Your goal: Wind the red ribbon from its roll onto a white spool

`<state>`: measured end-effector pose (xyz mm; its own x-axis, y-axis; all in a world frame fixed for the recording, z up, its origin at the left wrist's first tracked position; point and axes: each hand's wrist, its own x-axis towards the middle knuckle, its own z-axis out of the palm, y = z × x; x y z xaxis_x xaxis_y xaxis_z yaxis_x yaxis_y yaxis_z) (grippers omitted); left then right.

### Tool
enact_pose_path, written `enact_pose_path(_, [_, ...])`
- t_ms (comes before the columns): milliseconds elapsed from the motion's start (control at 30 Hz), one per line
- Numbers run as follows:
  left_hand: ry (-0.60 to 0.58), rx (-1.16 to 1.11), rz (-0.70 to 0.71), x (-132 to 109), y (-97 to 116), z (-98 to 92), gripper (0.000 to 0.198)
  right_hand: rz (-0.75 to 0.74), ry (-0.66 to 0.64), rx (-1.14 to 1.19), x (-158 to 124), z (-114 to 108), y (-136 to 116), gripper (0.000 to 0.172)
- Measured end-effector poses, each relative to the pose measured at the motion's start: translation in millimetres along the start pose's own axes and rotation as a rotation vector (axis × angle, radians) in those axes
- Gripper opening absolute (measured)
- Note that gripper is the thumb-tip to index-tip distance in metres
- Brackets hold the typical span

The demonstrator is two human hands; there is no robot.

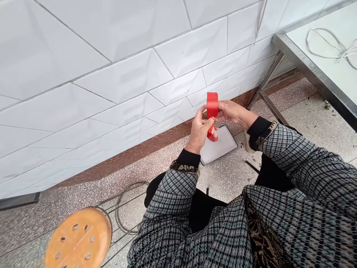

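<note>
A glossy red ribbon (212,104) is held up in front of me, with a wide looped band at the top and a curled part hanging below. My left hand (200,128) is closed on it, the thumb pressed across its front. From the other side, my right hand (230,111) grips the ribbon too, and its fingertips are partly hidden behind the red band. Below both hands lies a flat white rectangular panel (220,146) with a dark edge, resting on the floor.
A white tiled wall (134,85) rises close ahead. At the right stands a metal-framed table (315,59) with a loose pale cable (325,56) on top. A round orange stool seat (79,238) with holes is at lower left, near wire rods (122,212). Small dark scraps dot the speckled floor.
</note>
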<state>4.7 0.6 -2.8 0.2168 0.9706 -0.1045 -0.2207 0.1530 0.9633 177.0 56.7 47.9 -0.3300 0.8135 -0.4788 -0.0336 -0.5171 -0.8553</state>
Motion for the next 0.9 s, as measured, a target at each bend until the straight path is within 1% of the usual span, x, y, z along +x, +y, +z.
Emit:
enact_pose_path(100, [0.012,0.058,0.007,1.4,2.7,-4.3,0.072,0.137,0.0,0.14,2.0,0.1,0.6,0.02])
enact_pose_path(233, [0.004,0.131,0.003,2.1,5.3,-8.2,0.063,0.302,-0.047,0.23,3.2,-1.0,-0.4,0.03])
enact_pose_path(300, [0.003,0.144,-0.006,2.1,6.0,-9.3,0.062,0.345,-0.06,0.268,2.4,-1.0,0.6,0.031])
enact_pose_path(400, [0.003,0.15,-0.031,2.3,5.6,-9.7,0.062,0.362,-0.081,0.287,0.5,-0.1,3.3,0.025])
enact_pose_path(467, [0.004,0.146,-0.034,2.8,4.8,-9.4,0.062,0.346,-0.09,0.256,-0.6,0.8,4.1,0.023])
enact_pose_path(567, [0.002,0.113,-0.021,3.4,4.2,-8.6,0.06,0.291,-0.07,0.151,-1.8,1.7,2.1,0.017])
enact_pose_path(667, [-0.023,0.08,-0.034,2.7,6.1,-9.7,0.06,0.194,-0.054,0.007,-3.3,0.6,-2.1,0.006])
enact_pose_path(700, [-0.034,0.07,-0.043,2.2,7.3,-11.1,0.06,0.143,-0.047,-0.042,-3.9,-0.4,-3.4,0.005])
enact_pose_path(800, [-0.089,0.041,-0.074,0.9,11.2,-17.9,0.059,-0.03,-0.019,-0.19,-5.0,-5.1,-5.6,0.019])
enact_pose_path(900, [-0.139,0.03,-0.093,0.5,14.1,-24.2,0.057,-0.123,-0.003,-0.35,-2.7,-8.0,-4.0,0.021])
